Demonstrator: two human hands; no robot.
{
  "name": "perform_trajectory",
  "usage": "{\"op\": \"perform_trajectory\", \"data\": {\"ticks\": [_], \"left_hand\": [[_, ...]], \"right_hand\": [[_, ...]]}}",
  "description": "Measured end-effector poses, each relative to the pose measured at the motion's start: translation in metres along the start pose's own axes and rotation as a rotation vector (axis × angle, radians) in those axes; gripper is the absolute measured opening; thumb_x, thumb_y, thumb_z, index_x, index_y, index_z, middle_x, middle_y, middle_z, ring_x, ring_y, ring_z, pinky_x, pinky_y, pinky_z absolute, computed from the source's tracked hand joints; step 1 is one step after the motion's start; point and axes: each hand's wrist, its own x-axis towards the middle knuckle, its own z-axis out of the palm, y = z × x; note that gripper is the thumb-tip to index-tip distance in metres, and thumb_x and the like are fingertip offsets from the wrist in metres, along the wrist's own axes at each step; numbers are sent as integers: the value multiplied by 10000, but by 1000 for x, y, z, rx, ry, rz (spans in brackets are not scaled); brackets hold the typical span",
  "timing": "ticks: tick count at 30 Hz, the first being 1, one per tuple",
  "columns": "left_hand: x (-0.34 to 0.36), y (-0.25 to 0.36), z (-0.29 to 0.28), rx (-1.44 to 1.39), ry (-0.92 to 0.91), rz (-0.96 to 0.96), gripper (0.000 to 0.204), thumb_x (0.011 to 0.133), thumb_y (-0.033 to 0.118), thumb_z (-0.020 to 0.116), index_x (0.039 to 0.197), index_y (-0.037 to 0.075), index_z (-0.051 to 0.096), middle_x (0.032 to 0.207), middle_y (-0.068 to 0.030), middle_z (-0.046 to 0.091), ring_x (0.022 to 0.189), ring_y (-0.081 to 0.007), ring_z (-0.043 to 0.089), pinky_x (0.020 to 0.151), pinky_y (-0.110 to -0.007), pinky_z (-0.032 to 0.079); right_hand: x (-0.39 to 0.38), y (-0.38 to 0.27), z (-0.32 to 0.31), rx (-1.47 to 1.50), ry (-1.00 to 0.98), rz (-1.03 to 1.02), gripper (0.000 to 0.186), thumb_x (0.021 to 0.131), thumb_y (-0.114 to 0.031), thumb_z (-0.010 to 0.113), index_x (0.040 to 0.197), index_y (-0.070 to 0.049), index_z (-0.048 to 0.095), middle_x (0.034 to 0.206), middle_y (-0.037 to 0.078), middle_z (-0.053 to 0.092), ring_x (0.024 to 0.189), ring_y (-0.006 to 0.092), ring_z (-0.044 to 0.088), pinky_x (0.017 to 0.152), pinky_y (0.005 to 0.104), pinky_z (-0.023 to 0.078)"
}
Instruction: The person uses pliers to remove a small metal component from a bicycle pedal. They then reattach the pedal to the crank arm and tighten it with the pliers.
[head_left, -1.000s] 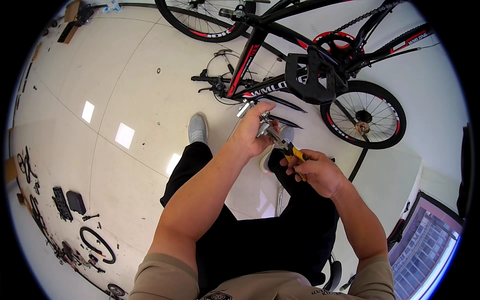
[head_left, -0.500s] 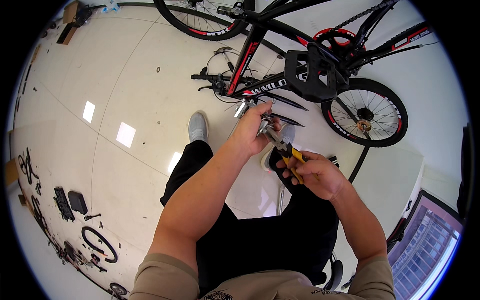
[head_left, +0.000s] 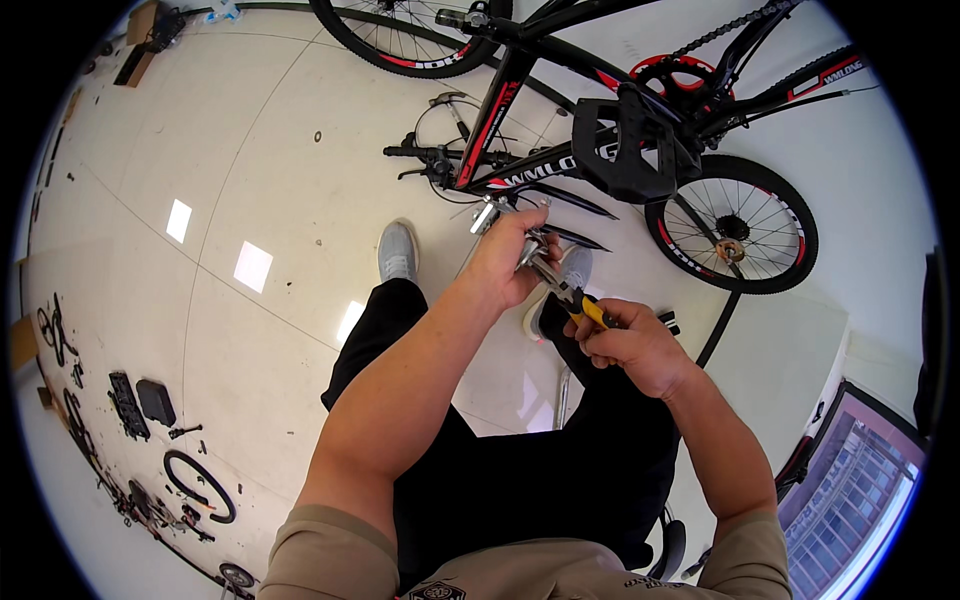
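Observation:
Between my knees, my left hand [head_left: 507, 262] is closed around a small silver metal part [head_left: 491, 212], whose exact kind I cannot make out; one end sticks out past the fingers. My right hand [head_left: 636, 345] grips pliers [head_left: 585, 307] with yellow and black handles, fingers wrapped around them. The pliers' jaws point up and left, against the metal in my left hand. My fingers partly hide the contact, so what the jaws bite on is unclear.
Ahead stands a black and red bicycle frame [head_left: 487, 125] with its pedal [head_left: 625, 150] toward me. A wheel [head_left: 733, 225] leans at the right. A hammer [head_left: 452, 112] lies beyond the handlebar [head_left: 432, 158]. Left on the floor are a black case [head_left: 155, 402] and loose parts.
My right hand's fingers have closed further, and the pliers' handles have come together. My left hand stays almost in place with the metal part.

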Motion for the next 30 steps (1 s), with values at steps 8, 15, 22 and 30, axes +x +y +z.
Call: {"op": "perform_trajectory", "data": {"ticks": [8, 15, 22, 30], "left_hand": [[3, -2, -4, -100, -3, -16, 118, 962, 28, 417, 1068, 56, 460, 925, -144, 572, 749, -235, 576, 709, -386, 501], [5, -2, -4, -78, 97, -80, 118, 945, 31, 390, 1050, 45, 444, 880, -160, 578, 741, -280, 596, 709, -443, 530], [0, 3, 1, -42, 11, -70, 115, 925, 127, 543, 1000, 63, 482, 893, -151, 594, 757, -258, 601, 732, -395, 517], [-14, 0, 12, 90, 43, 20, 298, 838, 284, 752, 904, 110, 520, 823, -103, 606, 672, -207, 570, 650, -345, 500]], "right_hand": [[3, 6, -2, -223, 56, -123, 125, 784, -15, 582, 902, -2, 622, 972, 90, 648, 726, 113, 524, 678, 254, 458], [0, 7, -3, -650, 155, -383, 164, 782, 36, 546, 932, 19, 609, 970, 125, 589, 815, 199, 574, 787, 305, 468], [4, 11, -8, -692, 165, -430, 166, 762, 51, 563, 920, 27, 610, 1049, 140, 573, 845, 224, 581, 795, 308, 470], [4, 19, -2, -1039, 368, -695, 246, 703, -8, 702, 942, -21, 643, 1093, 180, 596, 999, 371, 608, 851, 436, 527]]}}
